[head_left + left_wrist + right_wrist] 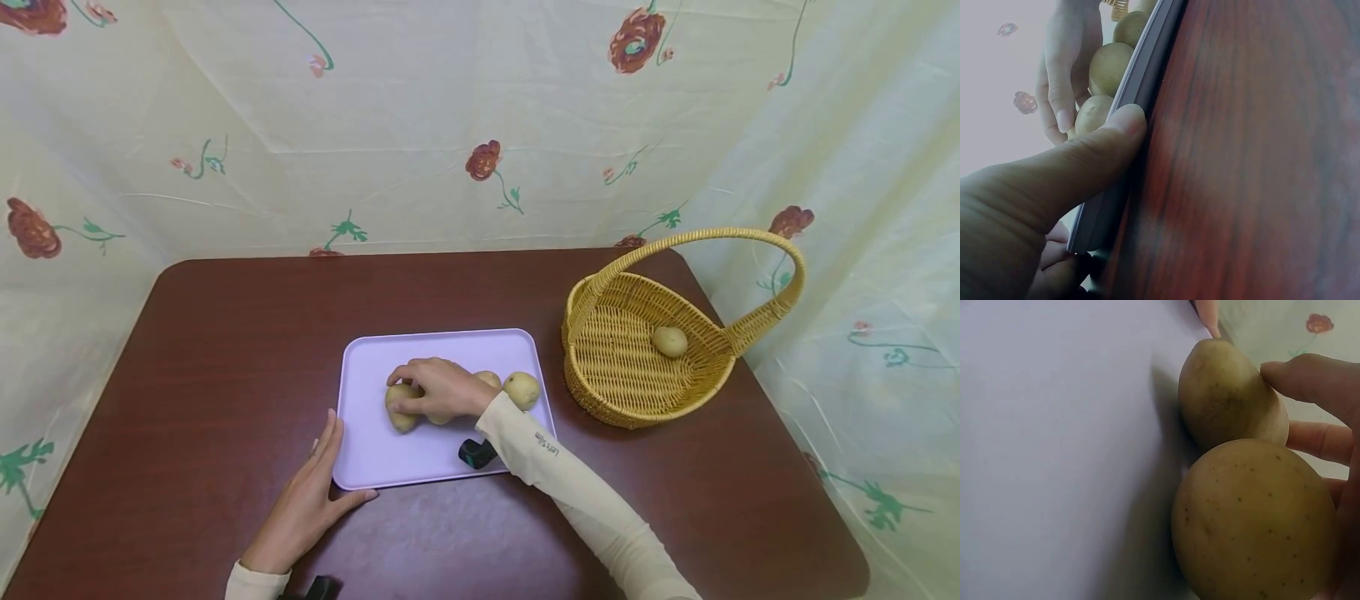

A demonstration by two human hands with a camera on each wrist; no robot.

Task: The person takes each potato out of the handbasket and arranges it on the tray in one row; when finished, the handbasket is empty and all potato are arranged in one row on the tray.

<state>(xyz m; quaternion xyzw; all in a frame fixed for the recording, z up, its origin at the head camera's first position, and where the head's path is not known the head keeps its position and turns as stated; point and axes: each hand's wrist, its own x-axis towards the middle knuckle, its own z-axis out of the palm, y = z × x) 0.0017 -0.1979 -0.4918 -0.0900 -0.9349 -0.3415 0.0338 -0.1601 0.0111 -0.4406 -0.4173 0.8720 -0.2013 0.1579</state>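
Observation:
My right hand [442,389] holds the leftmost potato [401,410] between thumb and fingers, low over the lilac tray [371,462]. Up close in the right wrist view, the thumb [1297,375] lies against that potato [1225,394], and a second, speckled potato [1254,519] sits right beside it. Several potatoes are on the tray; one [521,390] is near its right side, others partly covered by the hand and sleeve. My left hand [303,500] rests at the tray's near left corner, fingers extended along the side, thumb [1125,119] touching the front rim.
A wicker basket [611,412] with a tall arched handle stands right of the tray, a single potato [670,342] inside it. The brown table [247,333] meets a flowered curtain [412,125] at the back. Dark wrist gear [476,453] hangs below the right wrist.

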